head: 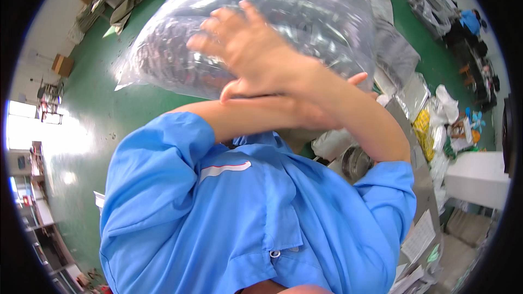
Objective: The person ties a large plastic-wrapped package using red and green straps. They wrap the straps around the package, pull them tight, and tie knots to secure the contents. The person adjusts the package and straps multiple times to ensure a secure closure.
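A large clear plastic bag [327, 16], swollen and shiny, fills the upper middle of the view. Many dark pieces show through it, too blurred to name. My right hand [255, 55] crosses to the left in front of the bag, its fingers spread and blurred, with nothing in them. Whether it touches the plastic I cannot tell. My left forearm runs rightwards beneath my right wrist. Most of my left hand [358, 78] is hidden behind the right forearm; a fingertip shows near the bag's lower right edge.
A grey worktable [425, 183] at the right bears papers [419, 237]. Plastic wrapping and a yellow patterned bag [424, 134] lie beside it. Grey sheeting [394, 55] lies right of the bag. A cardboard box [62, 65] stands on the green floor [94, 98]. A person in blue [470, 22] is far right.
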`<state>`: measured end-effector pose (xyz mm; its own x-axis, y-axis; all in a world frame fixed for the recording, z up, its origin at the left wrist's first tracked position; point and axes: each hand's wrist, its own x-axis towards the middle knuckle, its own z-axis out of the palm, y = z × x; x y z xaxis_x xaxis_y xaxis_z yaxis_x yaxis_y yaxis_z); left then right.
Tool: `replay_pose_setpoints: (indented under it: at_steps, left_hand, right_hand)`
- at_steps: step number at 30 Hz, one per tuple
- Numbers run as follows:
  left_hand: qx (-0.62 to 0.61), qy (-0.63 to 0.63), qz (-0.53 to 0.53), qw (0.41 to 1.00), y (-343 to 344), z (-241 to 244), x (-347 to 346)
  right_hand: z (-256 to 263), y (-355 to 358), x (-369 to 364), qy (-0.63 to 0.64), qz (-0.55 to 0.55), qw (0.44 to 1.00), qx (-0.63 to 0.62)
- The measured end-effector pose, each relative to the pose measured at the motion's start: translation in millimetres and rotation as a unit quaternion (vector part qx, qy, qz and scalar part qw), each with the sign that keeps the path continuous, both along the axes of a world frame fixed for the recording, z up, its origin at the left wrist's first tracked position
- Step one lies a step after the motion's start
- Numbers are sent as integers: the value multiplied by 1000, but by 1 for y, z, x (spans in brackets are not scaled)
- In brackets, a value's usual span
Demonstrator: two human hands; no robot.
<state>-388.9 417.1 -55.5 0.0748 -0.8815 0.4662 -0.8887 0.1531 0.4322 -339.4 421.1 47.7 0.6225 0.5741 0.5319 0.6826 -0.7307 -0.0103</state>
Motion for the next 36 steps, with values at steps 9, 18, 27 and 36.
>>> replay_pose_setpoints:
  at_steps: [9, 18, 27, 36]
  left_hand:
    - [-56, -81, -42, 994, 233, -93, 106]
    - [-149, 172, 376, 898, 324, -197, 218]
    - [-328, 471, 94, 813, 276, -98, 269]
    - [-318, 586, -156, 729, 257, -59, 277]
  right_hand:
    - [-17, 11, 29, 95, -42, 990, -95]
    - [17, 131, 65, 95, -204, 957, -185]
    - [-28, 227, 166, 94, -8, 972, -215]
    - [21, 209, 169, 183, -32, 956, -227]
